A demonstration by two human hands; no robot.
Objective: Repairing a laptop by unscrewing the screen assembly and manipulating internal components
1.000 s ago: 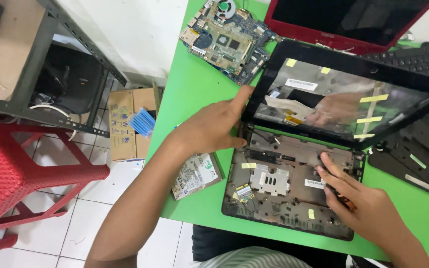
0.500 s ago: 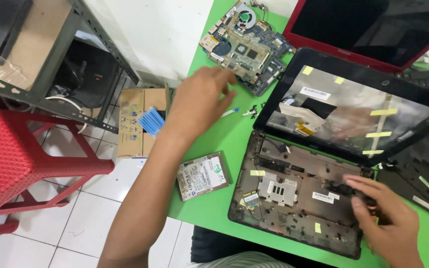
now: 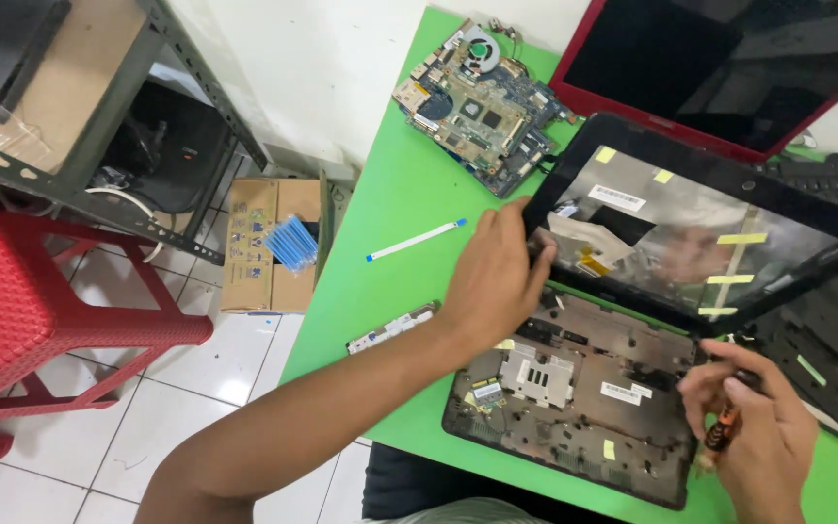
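A black opened-up laptop base (image 3: 584,398) lies on the green table (image 3: 390,194), its lid (image 3: 700,233) raised, with yellow tape strips on the bare panel back. My left hand (image 3: 497,277) grips the lid's lower left corner, by the hinge. At the base's right edge, my right hand (image 3: 749,427) holds a small orange-handled screwdriver (image 3: 720,432) pointing down. A hard drive (image 3: 390,330) lies left of the base, partly hidden by my forearm.
A bare motherboard (image 3: 477,102) with a fan and a red laptop (image 3: 720,68) sit at the back. A white flat cable (image 3: 416,240) lies mid-table. Black chassis parts (image 3: 826,359) are at right. On the floor: cardboard box (image 3: 264,243), red stool (image 3: 31,301), metal shelf (image 3: 80,146).
Half a second ago my left hand was up near the motherboard; it has come back to the lid's corner. My right hand has lifted to the base's right edge.
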